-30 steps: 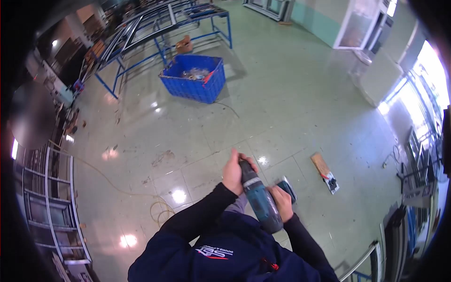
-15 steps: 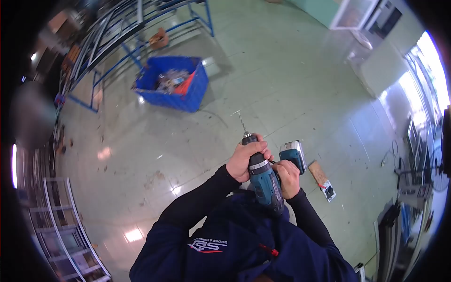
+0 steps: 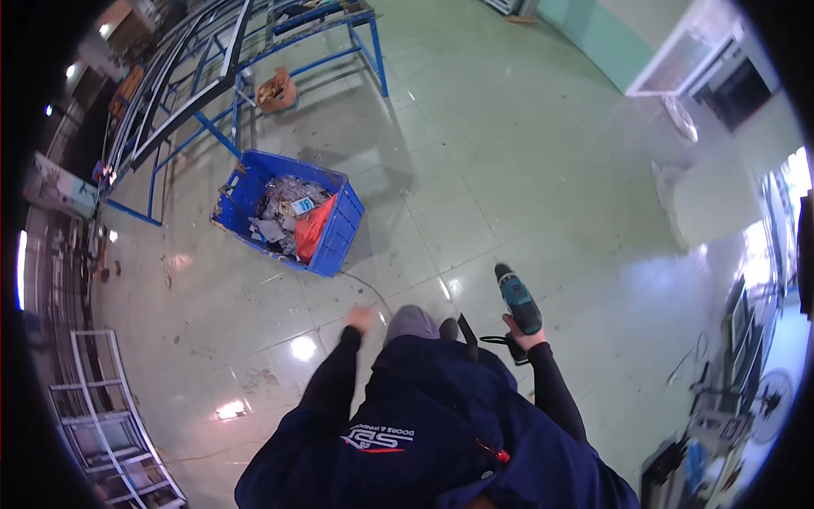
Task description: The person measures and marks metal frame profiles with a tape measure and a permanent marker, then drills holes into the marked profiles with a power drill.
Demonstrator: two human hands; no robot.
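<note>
A teal and black cordless drill (image 3: 519, 304) is in my right hand (image 3: 529, 337), whose fingers are wrapped round its grip. Its chuck points up and away from me; I cannot make out a bit in it. A dark strap loop and a dark block hang beside the grip, partly hidden. My left hand (image 3: 361, 319) is apart from the drill, out to the left of my knee over the floor. Motion smears its fingers, so anything in it cannot be made out.
A blue bin (image 3: 339, 233) with plastic scraps and a red-orange sheet stands ahead to the left. Behind it is a blue metal rack (image 3: 373, 55) with frames and a cardboard box (image 3: 276, 92) near its base. A ladder-like metal frame (image 3: 127, 407) lies at lower left.
My left hand has let go of the drill's front and swung left. The drill has moved right in my right hand. The view has shifted, and the bin appears lower.
</note>
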